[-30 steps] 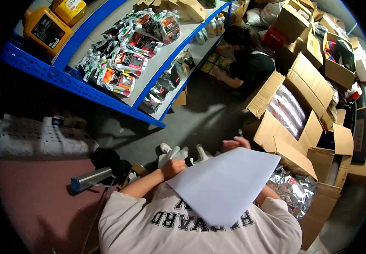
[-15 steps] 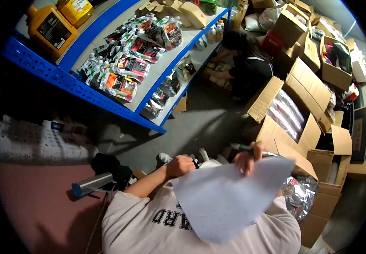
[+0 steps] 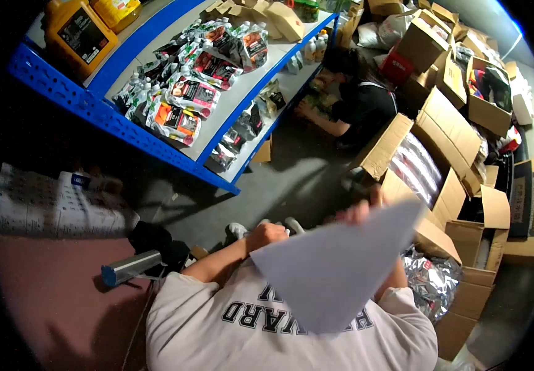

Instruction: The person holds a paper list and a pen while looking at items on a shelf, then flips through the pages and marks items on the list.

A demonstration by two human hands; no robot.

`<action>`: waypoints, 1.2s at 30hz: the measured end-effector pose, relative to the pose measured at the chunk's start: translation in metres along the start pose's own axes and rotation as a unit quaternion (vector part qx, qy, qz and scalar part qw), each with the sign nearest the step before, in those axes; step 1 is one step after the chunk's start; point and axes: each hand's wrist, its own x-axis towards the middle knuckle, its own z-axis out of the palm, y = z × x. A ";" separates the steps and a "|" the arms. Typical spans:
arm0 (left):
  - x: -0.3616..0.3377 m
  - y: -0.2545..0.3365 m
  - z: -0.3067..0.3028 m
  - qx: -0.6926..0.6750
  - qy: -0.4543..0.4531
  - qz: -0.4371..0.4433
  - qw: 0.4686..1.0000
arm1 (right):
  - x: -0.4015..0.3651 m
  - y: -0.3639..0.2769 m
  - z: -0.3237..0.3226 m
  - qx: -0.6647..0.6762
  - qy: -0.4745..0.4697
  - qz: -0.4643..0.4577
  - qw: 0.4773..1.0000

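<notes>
A white sheet of paper (image 3: 335,272) hangs tilted in front of my chest, over the lettering of the light shirt (image 3: 217,334). My right hand (image 3: 363,212), smeared by motion, grips its upper edge. A dark, blurred pen-like object (image 3: 354,180) sticks up beside those fingers. By the sheet's left corner, my left hand (image 3: 268,234) is closed with its knuckles up; whatever its fingers hold, if anything, is hidden.
Blue shelving (image 3: 217,179) bears pouches (image 3: 196,96) and orange jugs (image 3: 81,38). A person in black (image 3: 366,108) crouches beyond it. Open cartons (image 3: 449,133) fill the right side. A silver cylinder (image 3: 132,268) lies on the reddish surface (image 3: 50,278) at left.
My right hand has moved up, and the sheet has tilted and swung, showing more shirt lettering. My left hand has shifted slightly upward. The crouching person's arms have moved.
</notes>
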 end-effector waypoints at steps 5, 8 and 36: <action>0.031 0.045 -0.003 -0.382 -0.031 -0.396 0.834 | 0.036 -0.029 0.010 -0.229 0.334 0.066 0.912; 0.059 0.070 -0.032 -0.494 -0.002 -0.385 0.780 | 0.040 -0.034 0.030 -0.253 0.254 0.055 0.932; 0.080 0.155 -0.145 -0.530 0.041 0.154 0.833 | 0.040 -0.029 0.062 -0.434 0.197 -0.184 0.860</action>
